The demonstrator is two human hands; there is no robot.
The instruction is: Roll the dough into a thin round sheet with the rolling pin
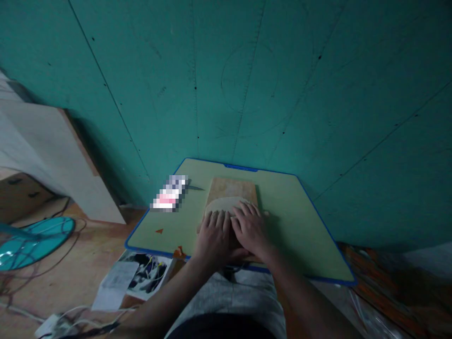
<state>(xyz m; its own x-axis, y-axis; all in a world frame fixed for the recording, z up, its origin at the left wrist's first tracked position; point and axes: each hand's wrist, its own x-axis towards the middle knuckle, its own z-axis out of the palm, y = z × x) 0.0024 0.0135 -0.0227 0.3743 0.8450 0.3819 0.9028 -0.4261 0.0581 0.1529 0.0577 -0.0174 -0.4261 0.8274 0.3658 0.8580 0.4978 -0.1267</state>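
Note:
A wooden board [235,186] lies on the pale green table, with a flat sheet of pale dough [226,204] spread across it. Both hands rest palm down at the near edge of the dough. My left hand [213,235] has its fingers stretched forward, side by side. My right hand [250,228] lies angled to the left, its fingers extended and slightly apart. A light wooden end, apparently of a rolling pin [266,213], sticks out beside the right hand; the rest is hidden under the hands. Left of the board is a dark knife blade [196,188].
The blue-rimmed table [289,212] stands against a green wall [212,94]. A pixelated item [170,193] lies at its left, and orange scraps [179,252] near the front edge. Papers [116,282], cables and a power strip [54,326] are on the floor at left.

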